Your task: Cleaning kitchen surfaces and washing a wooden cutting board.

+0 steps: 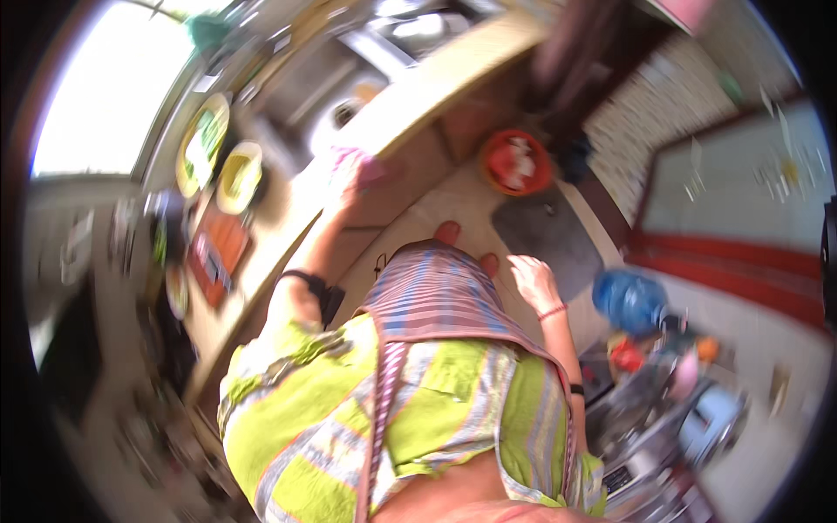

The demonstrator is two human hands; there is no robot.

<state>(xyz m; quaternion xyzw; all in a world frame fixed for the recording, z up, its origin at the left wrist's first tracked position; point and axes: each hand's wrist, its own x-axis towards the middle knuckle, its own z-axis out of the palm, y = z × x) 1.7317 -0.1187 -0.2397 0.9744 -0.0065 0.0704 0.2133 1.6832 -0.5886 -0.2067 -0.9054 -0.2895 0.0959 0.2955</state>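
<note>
My left hand (344, 186) grips a pink-purple cloth (358, 165) at the front edge of the pale wooden countertop (431, 82). Part of the cloth overhangs that edge. Behind it on the counter side is a metal sink (307, 85), blurred by motion. My right hand (533, 281) hangs in the air on the other side of my body, over the floor, with loosely extended fingers and nothing in it. A striped apron (438, 294) covers my front, between my two arms.
Two yellow-rimmed dishes (239, 176) with green food and a brown cutting board (219, 252) bearing a knife lie left along the counter. On the floor are an orange-red basin (516, 162), a grey mat (556, 242) and a blue water jug (628, 301).
</note>
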